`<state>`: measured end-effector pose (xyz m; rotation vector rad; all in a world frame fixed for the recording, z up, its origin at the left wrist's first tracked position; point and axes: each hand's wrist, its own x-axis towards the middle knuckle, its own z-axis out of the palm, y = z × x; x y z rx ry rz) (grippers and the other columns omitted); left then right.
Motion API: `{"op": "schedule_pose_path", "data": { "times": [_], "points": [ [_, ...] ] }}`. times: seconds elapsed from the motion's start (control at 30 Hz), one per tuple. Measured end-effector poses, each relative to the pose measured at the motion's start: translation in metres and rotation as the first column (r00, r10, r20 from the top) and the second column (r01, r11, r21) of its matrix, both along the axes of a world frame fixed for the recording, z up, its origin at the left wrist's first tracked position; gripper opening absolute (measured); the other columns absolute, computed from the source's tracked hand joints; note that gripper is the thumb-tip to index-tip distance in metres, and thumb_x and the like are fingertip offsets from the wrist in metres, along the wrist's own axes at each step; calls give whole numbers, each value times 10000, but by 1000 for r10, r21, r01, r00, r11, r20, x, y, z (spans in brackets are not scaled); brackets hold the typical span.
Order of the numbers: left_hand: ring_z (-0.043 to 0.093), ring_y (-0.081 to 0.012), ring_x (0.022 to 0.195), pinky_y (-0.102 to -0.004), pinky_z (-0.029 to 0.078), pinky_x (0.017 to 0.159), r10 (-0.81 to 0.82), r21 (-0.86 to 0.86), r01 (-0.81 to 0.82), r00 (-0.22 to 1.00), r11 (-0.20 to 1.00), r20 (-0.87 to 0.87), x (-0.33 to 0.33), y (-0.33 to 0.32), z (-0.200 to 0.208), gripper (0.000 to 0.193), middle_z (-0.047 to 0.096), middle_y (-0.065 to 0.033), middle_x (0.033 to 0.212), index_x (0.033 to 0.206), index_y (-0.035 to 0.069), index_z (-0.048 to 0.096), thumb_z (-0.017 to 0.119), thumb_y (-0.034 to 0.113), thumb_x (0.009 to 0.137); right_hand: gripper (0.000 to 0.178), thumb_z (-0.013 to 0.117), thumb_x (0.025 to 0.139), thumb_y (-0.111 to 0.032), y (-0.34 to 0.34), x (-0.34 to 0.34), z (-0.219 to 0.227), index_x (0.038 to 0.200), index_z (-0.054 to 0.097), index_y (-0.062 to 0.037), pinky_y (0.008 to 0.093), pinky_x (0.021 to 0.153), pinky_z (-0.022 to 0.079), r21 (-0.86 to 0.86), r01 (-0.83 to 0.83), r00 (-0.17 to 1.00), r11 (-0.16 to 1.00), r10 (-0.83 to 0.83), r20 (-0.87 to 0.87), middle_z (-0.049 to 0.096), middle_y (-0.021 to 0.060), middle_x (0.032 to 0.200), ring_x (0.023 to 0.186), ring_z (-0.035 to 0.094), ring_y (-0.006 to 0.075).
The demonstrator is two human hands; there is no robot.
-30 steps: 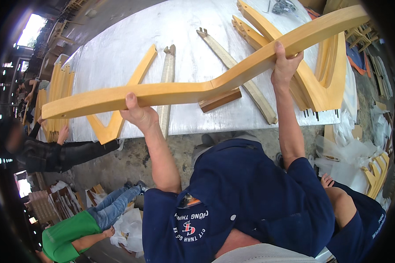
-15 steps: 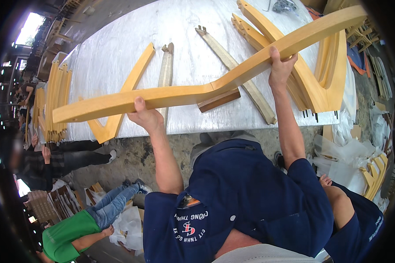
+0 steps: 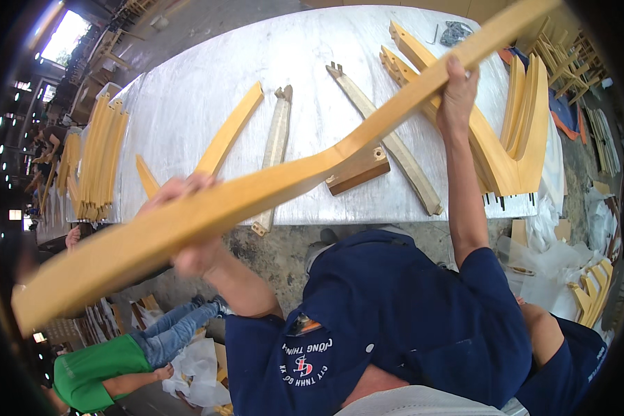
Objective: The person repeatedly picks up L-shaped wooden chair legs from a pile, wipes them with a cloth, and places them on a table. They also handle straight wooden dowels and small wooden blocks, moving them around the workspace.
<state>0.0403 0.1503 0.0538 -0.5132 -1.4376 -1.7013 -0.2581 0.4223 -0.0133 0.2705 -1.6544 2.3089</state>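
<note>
Both hands hold a long, bent, light-yellow wooden furniture part above the table. Wrapped around its nearer, left portion is my left hand, blurred, with fingers on the far side and the palm below. My right hand grips the raised far-right portion, thumb on top. Under the part lie a dark brown wood block and two slender greyish wrapped pieces, one on the left and one on the right. The held part covers the middle of a V-shaped yellow wooden piece.
The table is covered in shiny plastic film. Several V-shaped wooden frames lie at the right, near a bag of hardware. Stacked yellow parts stand at the left. A person in green is behind at lower left; another sleeve is close on my right.
The held part has tilted: its left end has swung down toward me and closer to the camera. My left hand has moved left and its fingers now reach over the far side.
</note>
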Motion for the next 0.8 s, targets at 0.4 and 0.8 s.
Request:
{"op": "schedule_pose_path", "data": {
  "times": [0.4,0.8],
  "points": [
    [538,-277,943,-457,430,919,352,-59,-347,916,936,194,21,34,51,737,492,-181,1030,1389,-67,349,594,91,712,926,555,913,-565,-126,23,-49,1541,167,-6,468,1083,392,593,-645,727,481,626,283,385,279,1459,1346,418,373],
    [593,-242,1149,-363,486,937,381,-365,-249,854,897,353,-63,27,-40,636,593,-159,1274,1339,-23,516,768,82,765,817,765,819,-284,-146,125,69,1462,333,-24,400,1038,427,435,-689,536,580,811,-232,534,143,1318,1277,492,242]
  ]
}}
